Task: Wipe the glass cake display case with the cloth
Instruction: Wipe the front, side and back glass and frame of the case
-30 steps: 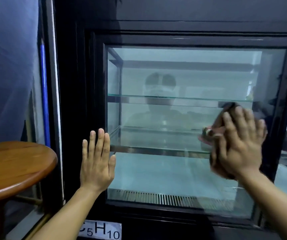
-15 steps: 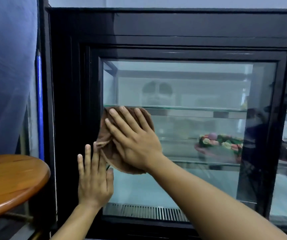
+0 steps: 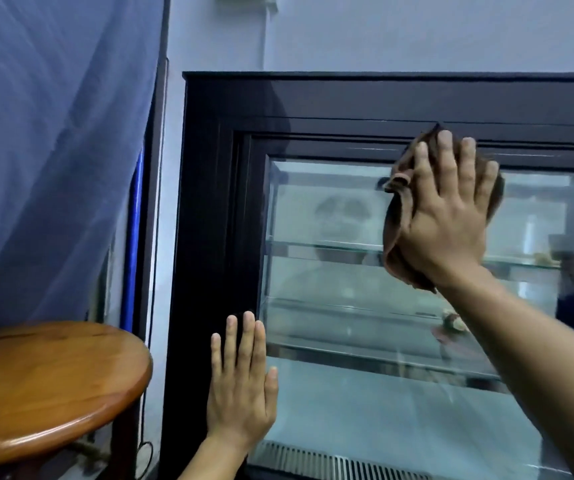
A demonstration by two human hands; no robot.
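Observation:
The cake display case [image 3: 216,209] is a black-framed cabinet with a glass front [image 3: 330,282] and glass shelves inside. My right hand [image 3: 448,216] presses a brown cloth [image 3: 394,233] flat against the top of the glass, its upper corner over the black frame. My left hand [image 3: 240,382] rests flat, fingers up, on the lower left of the case where frame meets glass, holding nothing. A cake with small toppings [image 3: 451,323] shows faintly on a shelf behind my right forearm.
A round wooden table [image 3: 46,386] stands close at the lower left, beside the case. A blue curtain [image 3: 53,150] hangs above it. A metal vent grille [image 3: 330,465] runs along the case's inner bottom. A cable [image 3: 155,271] drops between curtain and case.
My right hand has swept the cloth from the left-middle of the glass up and right to the top edge. The view has tilted upward. My left hand has stayed on the lower left.

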